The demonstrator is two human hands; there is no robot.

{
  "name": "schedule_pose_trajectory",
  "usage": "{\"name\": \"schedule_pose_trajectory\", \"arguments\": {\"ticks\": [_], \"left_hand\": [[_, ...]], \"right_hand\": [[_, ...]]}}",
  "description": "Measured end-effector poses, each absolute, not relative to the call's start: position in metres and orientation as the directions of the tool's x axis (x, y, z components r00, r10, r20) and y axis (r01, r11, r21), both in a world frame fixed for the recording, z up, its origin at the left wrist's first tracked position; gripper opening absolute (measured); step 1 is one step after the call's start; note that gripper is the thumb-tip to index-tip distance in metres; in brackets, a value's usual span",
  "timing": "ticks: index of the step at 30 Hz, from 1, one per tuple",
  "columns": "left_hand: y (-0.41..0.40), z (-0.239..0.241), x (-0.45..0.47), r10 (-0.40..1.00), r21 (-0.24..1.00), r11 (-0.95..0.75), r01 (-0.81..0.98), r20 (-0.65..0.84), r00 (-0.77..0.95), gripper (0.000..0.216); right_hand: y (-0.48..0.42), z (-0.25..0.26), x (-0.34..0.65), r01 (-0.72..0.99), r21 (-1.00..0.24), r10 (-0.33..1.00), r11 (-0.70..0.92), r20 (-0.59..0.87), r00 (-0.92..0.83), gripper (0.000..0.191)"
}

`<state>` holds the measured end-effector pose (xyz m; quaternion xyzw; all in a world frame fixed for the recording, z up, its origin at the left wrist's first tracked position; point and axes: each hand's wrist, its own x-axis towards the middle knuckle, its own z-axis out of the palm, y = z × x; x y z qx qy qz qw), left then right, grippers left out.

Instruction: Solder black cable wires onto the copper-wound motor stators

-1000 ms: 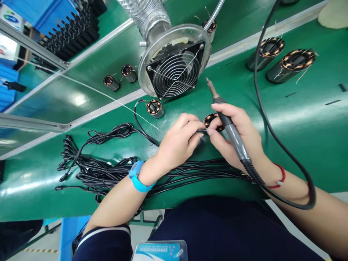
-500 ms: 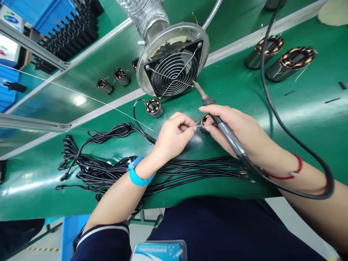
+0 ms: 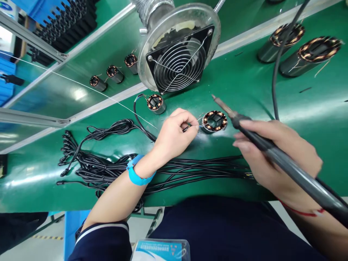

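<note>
My left hand is closed in a pinch on the end of a black cable. From its fingertips a thin wire runs to a motor stator with copper windings, which stands upright on the bench just right of the fingers. My right hand grips a soldering iron by its dark handle. The iron's tip points up and left, apart from the stator, and lies above and beyond it. Another stator, with a black cable joined to it, stands to the left of the hands.
A round fume extractor with a fan grille stands behind the hands. Bundled black cables lie along the near side of the green bench. Two larger stators stand at the right. A thin solder-like strand stretches in from the left.
My right hand has drawn back to the right and nearer with the soldering iron, uncovering the stator. My left hand has kept its pinch nearly in place. The view has shifted slightly.
</note>
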<state>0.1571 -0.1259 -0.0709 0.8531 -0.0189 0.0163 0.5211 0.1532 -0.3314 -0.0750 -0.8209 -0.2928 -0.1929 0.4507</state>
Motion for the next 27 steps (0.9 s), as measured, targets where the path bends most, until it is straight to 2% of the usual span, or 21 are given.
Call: {"name": "schedule_pose_trajectory", "arguments": {"ticks": [6,13,17,27], "left_hand": [[-0.128,-0.073,0.157,-0.008,0.861,-0.501,-0.087,0.096,0.995,0.019],[-0.128,-0.074,0.157,-0.008,0.850,-0.520,-0.086,0.096,0.995,0.018],[-0.127,-0.075,0.157,-0.018,0.853,-0.513,-0.098,0.103,0.994,0.018],[-0.127,-0.076,0.158,-0.015,0.854,-0.512,-0.094,0.100,0.995,0.018]], "right_hand": [[-0.337,-0.086,0.143,0.696,-0.627,0.306,-0.349,0.626,0.718,0.016],[-0.336,-0.089,0.143,0.678,-0.648,0.304,-0.347,0.606,0.735,0.013],[-0.337,-0.086,0.144,0.715,-0.605,0.337,-0.349,0.632,0.698,0.013],[-0.335,-0.081,0.146,0.699,-0.639,0.402,-0.322,0.576,0.712,0.007]]}}
